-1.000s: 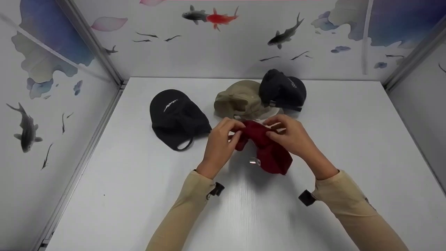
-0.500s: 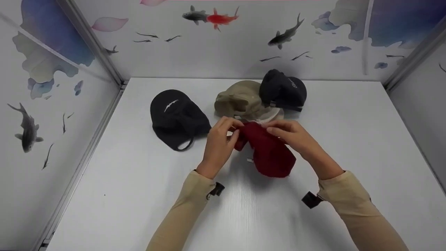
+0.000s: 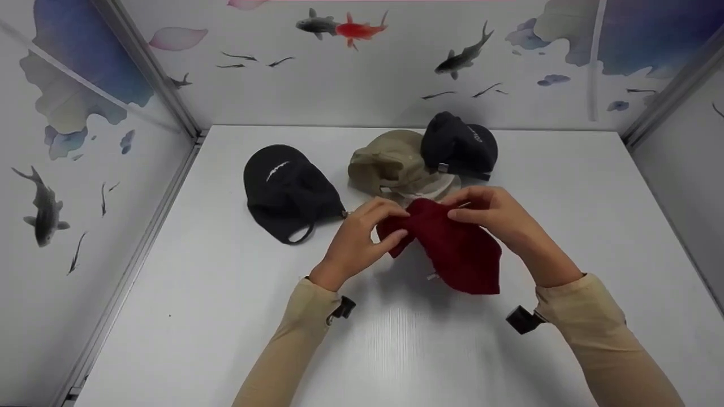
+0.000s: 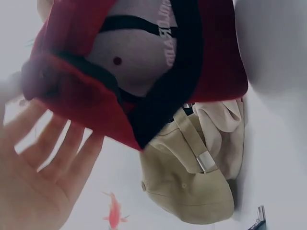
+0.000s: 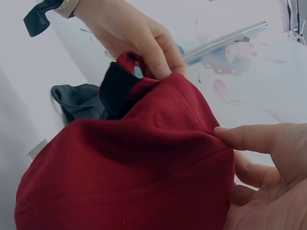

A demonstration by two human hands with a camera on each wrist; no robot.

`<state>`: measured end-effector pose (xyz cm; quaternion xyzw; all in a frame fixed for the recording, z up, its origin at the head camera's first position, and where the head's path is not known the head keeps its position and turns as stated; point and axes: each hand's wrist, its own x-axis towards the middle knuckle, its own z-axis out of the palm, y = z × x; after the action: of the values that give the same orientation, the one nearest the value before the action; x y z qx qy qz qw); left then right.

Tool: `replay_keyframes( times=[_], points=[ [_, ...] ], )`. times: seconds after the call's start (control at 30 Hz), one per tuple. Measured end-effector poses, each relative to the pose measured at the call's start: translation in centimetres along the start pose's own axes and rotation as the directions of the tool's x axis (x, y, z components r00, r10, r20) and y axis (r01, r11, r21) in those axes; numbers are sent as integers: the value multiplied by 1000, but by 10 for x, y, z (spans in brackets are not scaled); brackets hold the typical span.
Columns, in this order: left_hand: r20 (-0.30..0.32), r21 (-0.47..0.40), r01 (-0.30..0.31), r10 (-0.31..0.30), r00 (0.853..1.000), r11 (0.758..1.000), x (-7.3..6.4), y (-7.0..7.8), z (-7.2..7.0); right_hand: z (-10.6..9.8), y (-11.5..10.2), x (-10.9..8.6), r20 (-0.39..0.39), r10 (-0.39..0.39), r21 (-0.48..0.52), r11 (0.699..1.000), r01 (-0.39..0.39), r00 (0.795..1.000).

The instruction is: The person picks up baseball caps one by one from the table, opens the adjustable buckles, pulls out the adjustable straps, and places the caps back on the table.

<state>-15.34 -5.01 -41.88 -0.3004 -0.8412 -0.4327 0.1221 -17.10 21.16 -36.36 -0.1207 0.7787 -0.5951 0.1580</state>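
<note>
A dark red cap (image 3: pixel 466 254) hangs between my two hands over the white table. My left hand (image 3: pixel 362 237) pinches its left part between thumb and fingers. On the other side my right hand (image 3: pixel 503 226) grips the crown, thumb on the near face and fingers behind, as the right wrist view shows with the thumb (image 5: pixel 259 136) on a seam. The left wrist view looks into the cap, where a black sweatband (image 4: pixel 184 62) and pale lining with lettering (image 4: pixel 165 33) show. A small white tag (image 3: pixel 432 277) sticks out below the cap.
A black cap (image 3: pixel 288 192) lies left of my left hand. Behind the red cap sit a tan cap (image 3: pixel 384 161), a pale beige cap (image 4: pixel 223 124) partly hidden against it, and a dark navy cap (image 3: pixel 458 147). Walls with fish prints enclose the table.
The red cap has turned and spread out, its broad red outer face now toward the head camera. My right hand has shifted right with it; my left hand has moved slightly down.
</note>
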Motion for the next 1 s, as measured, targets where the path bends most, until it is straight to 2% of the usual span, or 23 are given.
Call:
replay_keyframes(
  times=[0.1, 0.17, 0.4, 0.5, 0.63, 0.73, 0.83, 0.9, 1.0],
  points=[
    [46, -10, -26, 26, 999, 1000, -2, -1, -1, -7, -4, -4, 3, -15, -25, 1000, 15, 1000],
    [56, -26, -34, 35, 998, 999, -4, -1, 0, -12, -8, -7, 1, -20, -52, 998, 20, 1000],
    [10, -65, -96, 97, 995, 993, -4, 1, 5, -36, -24, -20, -65, -17, -156, 988, 7, 998],
    [19, -73, -112, 114, 993, 991, -2, 7, 10, -44, -30, -23, -110, -25, -190, 982, 4, 994],
    [29, -105, -69, 72, 997, 992, 7, 19, 21, -49, -35, -25, -148, -30, -221, 975, -4, 988],
    [-19, -137, -10, 7, 1000, 991, 14, 27, 31, -50, -35, -25, -162, -28, -231, 973, -10, 986],
    [-59, -153, 23, -32, 998, 988, 17, 34, 37, -52, -32, -24, -174, -35, -237, 971, -8, 984],
    [-56, -151, 13, -22, 998, 989, 18, 35, 39, -53, -30, -25, -178, -36, -240, 971, -8, 983],
    [-11, -127, -33, 32, 999, 991, 17, 32, 39, -57, -28, -27, -177, -36, -235, 972, -6, 983]
  ],
)
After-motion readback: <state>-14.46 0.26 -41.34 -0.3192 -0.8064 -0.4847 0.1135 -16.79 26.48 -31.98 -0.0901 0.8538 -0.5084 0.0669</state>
